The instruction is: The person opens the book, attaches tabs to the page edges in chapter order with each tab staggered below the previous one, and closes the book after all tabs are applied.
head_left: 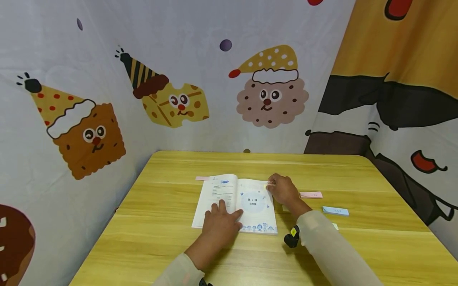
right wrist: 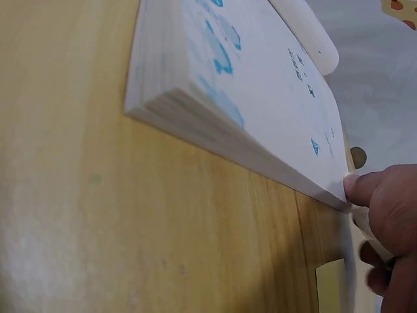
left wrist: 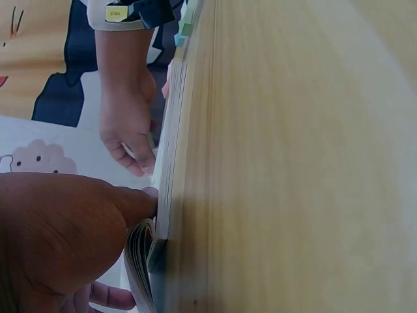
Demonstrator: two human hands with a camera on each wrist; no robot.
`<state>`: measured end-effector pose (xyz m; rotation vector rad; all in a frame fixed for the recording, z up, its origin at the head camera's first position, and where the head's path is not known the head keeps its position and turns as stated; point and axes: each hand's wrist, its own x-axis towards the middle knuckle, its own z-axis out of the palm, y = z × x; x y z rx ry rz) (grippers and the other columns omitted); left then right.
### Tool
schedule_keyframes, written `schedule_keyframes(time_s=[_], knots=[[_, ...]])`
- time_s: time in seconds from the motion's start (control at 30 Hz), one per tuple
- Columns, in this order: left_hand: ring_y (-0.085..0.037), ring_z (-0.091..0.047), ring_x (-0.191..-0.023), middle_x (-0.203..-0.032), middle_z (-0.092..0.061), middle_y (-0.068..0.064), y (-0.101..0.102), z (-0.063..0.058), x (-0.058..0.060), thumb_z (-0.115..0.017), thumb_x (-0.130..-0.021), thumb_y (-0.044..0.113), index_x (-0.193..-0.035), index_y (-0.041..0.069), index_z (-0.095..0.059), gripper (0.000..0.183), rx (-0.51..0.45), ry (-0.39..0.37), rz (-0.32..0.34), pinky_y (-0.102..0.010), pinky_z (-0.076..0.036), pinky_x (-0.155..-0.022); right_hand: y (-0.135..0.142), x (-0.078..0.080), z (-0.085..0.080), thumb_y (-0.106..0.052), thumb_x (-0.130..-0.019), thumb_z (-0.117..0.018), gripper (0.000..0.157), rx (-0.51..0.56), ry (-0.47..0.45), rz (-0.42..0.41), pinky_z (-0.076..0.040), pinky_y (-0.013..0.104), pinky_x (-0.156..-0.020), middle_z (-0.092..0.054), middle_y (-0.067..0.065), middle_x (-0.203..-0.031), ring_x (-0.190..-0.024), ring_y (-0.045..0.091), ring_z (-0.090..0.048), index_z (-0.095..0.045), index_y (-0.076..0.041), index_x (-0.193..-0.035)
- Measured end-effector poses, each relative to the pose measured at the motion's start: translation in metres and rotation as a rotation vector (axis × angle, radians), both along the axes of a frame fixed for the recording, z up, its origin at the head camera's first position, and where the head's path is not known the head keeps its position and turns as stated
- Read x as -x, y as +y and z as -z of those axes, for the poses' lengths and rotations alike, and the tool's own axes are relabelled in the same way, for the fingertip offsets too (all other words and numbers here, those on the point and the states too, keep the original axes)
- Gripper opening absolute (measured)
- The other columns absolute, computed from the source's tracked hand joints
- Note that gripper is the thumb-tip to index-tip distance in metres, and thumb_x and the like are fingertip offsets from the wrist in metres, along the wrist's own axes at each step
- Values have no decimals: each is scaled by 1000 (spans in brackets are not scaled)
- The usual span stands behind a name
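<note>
Book (head_left: 255, 217) lies under left fingers (head_left: 222, 205), 1 far corner touching right fingers (head_left: 273, 179).

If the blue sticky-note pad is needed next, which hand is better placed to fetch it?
Probably the right hand: it is nearer the blue sticky-note pad, touching only the upper right corner of the open book. The left hand lies spread across the lower pages.

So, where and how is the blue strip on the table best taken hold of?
The blue strip may best be pinched across its long edges near the right end, from above and the right: it lies flat, lengthwise left to right, and the right sleeve is near its left end.
</note>
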<state>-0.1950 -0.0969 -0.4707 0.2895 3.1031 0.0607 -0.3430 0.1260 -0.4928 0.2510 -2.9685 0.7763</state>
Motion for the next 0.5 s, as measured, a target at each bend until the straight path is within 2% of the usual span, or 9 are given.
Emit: schedule_keyframes(time_s=[0.1, 0.2, 0.3, 0.4, 0.5], knots=[[-32, -39, -90, -111, -40, -16, 0, 0, 0, -55, -88, 53, -130, 45, -52, 44, -5, -2, -4, -47, -38, -69, 1, -2, 0, -27, -85, -70, 22, -121, 134, -48, -37, 45, -87, -60, 3, -105, -104, 28, -49, -65, -18, -104], [-32, -39, -90, -111, -40, -16, 1, 0, 0, -55, -87, 53, -130, 45, -52, 43, -9, -2, -5, -47, -38, -69, -1, -4, -1, -24, -85, -70, 12, -219, 203, -122, -34, 45, -86, -60, 0, -98, -99, 26, -48, -70, -19, -96], [-32, -39, -90, -110, -40, -15, 1, 2, 0, -55, -87, 53, -130, 45, -52, 43, -15, -5, -1, -47, -38, -69, -3, -6, -2, -21, -88, -67, 7, -304, 213, -185, -38, 42, -82, -63, -5, -91, -89, 20, -51, -73, -21, -91], [-31, -39, -89, -109, -40, -15, 0, 3, 1, -55, -88, 53, -130, 45, -52, 43, -13, -3, 7, -46, -38, -67, -4, -9, -5, -20, -90, -63, 11, -374, 197, -220, -39, 39, -81, -63, -8, -86, -83, 17, -51, -71, -24, -84], [-31, -38, -87, -108, -40, -15, -1, 4, 2, -55, -88, 53, -130, 46, -52, 43, -12, 1, 13, -46, -37, -66, -5, -16, -10, -22, -92, -60, 11, -421, 163, -263, -38, 40, -85, -63, -6, -91, -90, 19, -51, -71, -22, -89]])
